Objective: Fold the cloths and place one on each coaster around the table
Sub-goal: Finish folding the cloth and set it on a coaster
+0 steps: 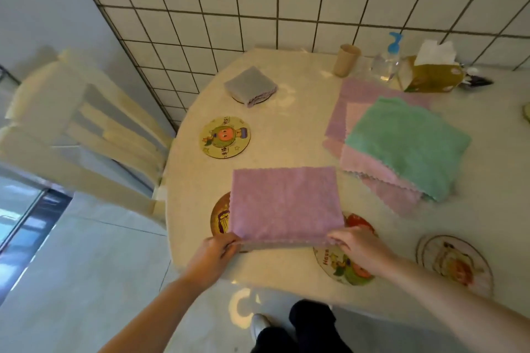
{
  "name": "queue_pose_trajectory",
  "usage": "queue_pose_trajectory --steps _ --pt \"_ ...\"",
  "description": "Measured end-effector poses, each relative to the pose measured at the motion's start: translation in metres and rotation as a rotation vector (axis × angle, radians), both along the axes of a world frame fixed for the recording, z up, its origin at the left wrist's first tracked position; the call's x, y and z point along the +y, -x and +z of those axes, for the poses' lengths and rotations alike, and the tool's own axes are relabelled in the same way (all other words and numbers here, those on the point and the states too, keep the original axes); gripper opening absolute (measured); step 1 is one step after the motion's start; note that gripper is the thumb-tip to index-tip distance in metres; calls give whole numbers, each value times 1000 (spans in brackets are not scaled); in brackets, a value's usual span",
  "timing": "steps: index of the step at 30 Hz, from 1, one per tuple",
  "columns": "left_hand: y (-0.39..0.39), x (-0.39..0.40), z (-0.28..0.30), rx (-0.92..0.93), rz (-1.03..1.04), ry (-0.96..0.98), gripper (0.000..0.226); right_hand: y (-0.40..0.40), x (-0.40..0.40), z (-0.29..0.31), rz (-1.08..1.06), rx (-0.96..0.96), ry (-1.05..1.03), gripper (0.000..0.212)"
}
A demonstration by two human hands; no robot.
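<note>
A purple cloth (285,203), folded in half, lies flat on the cream table (289,137) near its front edge. My left hand (213,255) pinches its near left corner and my right hand (360,249) pinches its near right corner. The cloth partly covers two coasters, a brown one (220,216) on the left and a cartoon one (342,266) on the right. A bare cartoon coaster (225,137) sits further back. A folded grey cloth (250,86) rests on another coaster at the back. Another coaster (456,262) lies at the right.
A pile of flat cloths, green (407,143) over pink (370,165) and purple, lies at the right middle. A paper cup (346,59), a pump bottle (387,60) and a tissue box (430,73) stand along the tiled wall. A cream chair (83,123) stands left of the table.
</note>
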State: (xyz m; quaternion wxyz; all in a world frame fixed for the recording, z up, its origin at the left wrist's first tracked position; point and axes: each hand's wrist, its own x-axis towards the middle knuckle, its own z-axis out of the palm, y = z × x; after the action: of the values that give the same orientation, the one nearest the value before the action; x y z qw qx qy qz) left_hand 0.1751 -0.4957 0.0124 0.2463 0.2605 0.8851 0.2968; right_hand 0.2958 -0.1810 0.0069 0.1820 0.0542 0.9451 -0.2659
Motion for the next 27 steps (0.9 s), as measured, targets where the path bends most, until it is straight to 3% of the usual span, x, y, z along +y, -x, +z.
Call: queue_pose_trajectory --steps 3,6,11,14,16,22,27 --pt "-12 -7 -8 -78 -38 59 34 -16 -6 -4 -45 -23 3 11" --pt "-3 -10 -12 -85 -3 96 25 -14 -3 -2 -161 -15 117 3" --pt "39 1 0 -219 239 -32 33 11 16 11 -452 85 264 9" --pt "62 19 11 -307 391 -127 10 33 29 10 -567 116 329 22" --pt "79 33 8 -325 505 -149 11 53 38 3 -629 103 362 28" --pt "112 60 -22 -303 689 -20 34 92 50 -19 -741 -17 401 25" --pt "122 70 -29 -265 687 37 18 105 56 -28 -767 -19 412 18"
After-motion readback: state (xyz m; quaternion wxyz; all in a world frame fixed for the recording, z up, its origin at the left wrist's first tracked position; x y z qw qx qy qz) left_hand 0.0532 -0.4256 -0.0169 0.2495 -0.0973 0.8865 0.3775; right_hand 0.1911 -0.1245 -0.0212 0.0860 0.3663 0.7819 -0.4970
